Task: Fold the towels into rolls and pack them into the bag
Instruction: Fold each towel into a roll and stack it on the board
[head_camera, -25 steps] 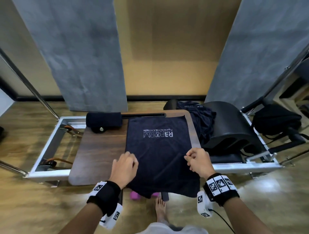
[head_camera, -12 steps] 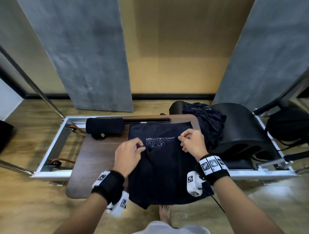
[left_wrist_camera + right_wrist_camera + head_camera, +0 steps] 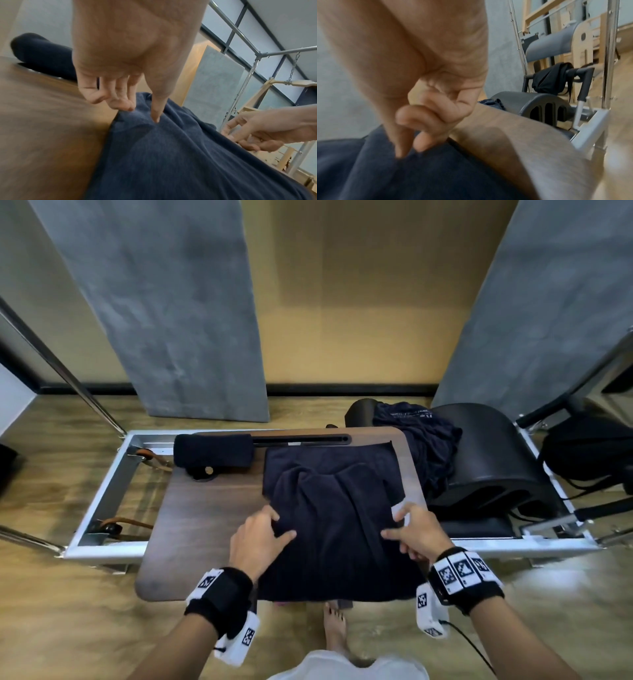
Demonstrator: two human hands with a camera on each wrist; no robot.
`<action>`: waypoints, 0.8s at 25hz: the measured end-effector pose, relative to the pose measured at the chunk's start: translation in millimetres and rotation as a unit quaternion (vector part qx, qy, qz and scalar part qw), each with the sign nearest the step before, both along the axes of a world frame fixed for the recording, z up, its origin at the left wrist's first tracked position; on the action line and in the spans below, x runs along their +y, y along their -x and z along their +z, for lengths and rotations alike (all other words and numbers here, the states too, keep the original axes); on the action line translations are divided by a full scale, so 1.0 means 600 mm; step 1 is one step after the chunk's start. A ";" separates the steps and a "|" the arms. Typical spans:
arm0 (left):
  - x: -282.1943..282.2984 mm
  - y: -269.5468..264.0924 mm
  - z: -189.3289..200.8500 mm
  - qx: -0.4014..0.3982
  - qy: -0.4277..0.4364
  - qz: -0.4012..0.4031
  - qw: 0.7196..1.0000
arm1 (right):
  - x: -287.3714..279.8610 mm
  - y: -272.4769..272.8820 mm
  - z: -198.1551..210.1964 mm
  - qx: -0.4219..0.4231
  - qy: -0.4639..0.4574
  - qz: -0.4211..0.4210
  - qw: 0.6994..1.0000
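A dark navy towel [image 3: 335,542] lies on the wooden table [image 3: 205,525], a bunched upper layer folded over its middle and its near end hanging off the front edge. My left hand [image 3: 281,525] pinches the folded layer at the towel's left edge, thumb on top, as the left wrist view shows [image 3: 142,113]. At the right edge my right hand [image 3: 394,525] pinches the cloth between thumb and fingers [image 3: 409,151]. One rolled towel [image 3: 214,451] rests at the table's back left. A black bag [image 3: 589,453] hangs at the far right.
A loose pile of dark towels [image 3: 428,446] lies on a black barrel [image 3: 486,453] just right of the table. A metal frame [image 3: 102,491] surrounds the table on the wooden floor. My bare foot [image 3: 334,628] stands under the front edge.
Both hands went toward the towel's far end, then came back toward me. A folded layer now covers the printed logo, which showed a second ago.
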State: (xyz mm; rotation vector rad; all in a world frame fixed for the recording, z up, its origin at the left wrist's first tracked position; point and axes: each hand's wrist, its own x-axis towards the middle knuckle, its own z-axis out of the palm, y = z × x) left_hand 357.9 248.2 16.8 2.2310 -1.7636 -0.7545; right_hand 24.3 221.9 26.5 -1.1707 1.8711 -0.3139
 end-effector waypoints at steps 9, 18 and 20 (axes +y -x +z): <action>0.052 0.023 -0.010 0.352 0.102 0.103 0.925 | 0.057 -0.019 0.015 -0.344 0.109 -0.179 0.915; 0.139 0.007 -0.032 0.033 0.202 -0.138 0.969 | 0.150 -0.020 -0.020 0.064 0.227 0.080 0.969; 0.142 0.001 -0.038 -0.006 0.175 -0.150 0.973 | 0.152 -0.017 -0.019 0.057 0.229 0.086 0.968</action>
